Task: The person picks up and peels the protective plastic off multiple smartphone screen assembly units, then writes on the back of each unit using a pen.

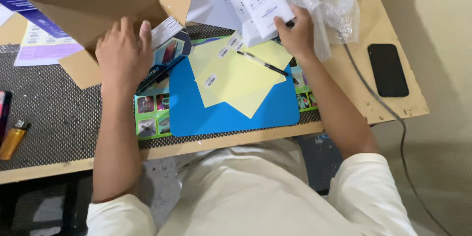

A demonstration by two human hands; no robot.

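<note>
My left hand rests palm down on the lower flap of an open brown cardboard box at the table's upper left, its fingers next to a small white packet. My right hand grips the lower edge of a white printed box at the top centre. Between the hands lie yellow paper sheets with small white stickers, on a blue mat. A black-and-white pen lies across the yellow sheets, just below my right hand.
A black phone lies at the table's right edge beside a grey cable. Crumpled clear plastic wrap sits at the top right. An orange lighter lies on the dark mesh mat at left. Label sheets lie under the box.
</note>
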